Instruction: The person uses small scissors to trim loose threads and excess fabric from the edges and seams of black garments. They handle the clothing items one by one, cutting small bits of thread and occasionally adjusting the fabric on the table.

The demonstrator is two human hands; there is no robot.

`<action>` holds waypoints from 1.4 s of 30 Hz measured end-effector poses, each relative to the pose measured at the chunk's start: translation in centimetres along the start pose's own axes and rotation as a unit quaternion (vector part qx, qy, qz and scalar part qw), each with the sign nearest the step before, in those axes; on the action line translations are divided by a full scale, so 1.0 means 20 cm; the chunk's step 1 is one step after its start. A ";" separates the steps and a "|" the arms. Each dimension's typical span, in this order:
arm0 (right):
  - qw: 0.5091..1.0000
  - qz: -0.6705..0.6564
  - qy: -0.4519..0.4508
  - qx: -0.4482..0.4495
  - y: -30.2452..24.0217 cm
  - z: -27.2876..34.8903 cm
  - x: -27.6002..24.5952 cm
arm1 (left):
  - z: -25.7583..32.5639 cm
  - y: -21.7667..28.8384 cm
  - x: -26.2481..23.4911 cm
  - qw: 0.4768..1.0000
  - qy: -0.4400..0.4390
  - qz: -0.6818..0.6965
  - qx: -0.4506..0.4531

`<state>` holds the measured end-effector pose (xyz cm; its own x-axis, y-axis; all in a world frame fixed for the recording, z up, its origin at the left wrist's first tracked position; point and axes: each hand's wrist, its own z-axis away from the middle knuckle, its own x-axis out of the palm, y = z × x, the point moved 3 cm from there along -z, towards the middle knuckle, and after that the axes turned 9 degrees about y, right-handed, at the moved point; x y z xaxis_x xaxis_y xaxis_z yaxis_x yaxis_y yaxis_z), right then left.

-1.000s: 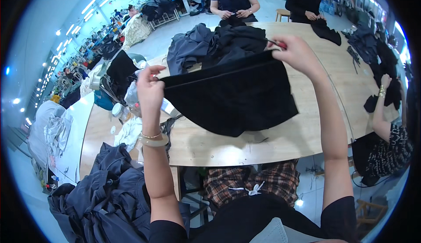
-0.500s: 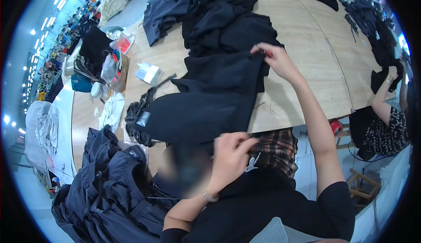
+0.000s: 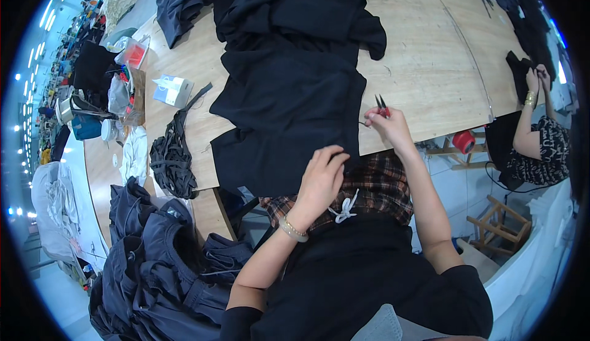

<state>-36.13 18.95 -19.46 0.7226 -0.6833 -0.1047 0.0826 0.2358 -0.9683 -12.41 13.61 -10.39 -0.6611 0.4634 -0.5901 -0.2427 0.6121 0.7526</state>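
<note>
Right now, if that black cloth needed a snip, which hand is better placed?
Probably the right hand: it holds the red-handled snips, close beside the black cloth. The left hand, at the cloth's edge, shows no tool.

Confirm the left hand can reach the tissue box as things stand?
Likely yes: between the left hand and the tissue box lie only black cloth, a dark strip and bare table; nothing upright seems in the way.
</note>
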 end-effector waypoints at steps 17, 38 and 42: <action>0.979 -0.011 -0.080 0.185 -0.09 0.14 0.17 | -0.17 -0.33 0.22 0.992 0.099 -0.078 -0.028; 0.999 -0.036 -0.025 0.018 -0.31 0.20 0.02 | -0.24 -0.26 0.02 0.989 0.058 0.106 -0.089; 0.994 0.019 -0.020 -0.103 -0.28 0.23 0.03 | -0.24 -0.28 0.04 0.982 0.064 0.143 -0.107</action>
<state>-33.01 20.38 -13.05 0.7501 -0.6469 -0.1373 -0.0843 0.1123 -0.9901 -14.99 7.48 -13.74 -0.8039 0.5048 -0.3144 -0.1687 0.3133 0.9346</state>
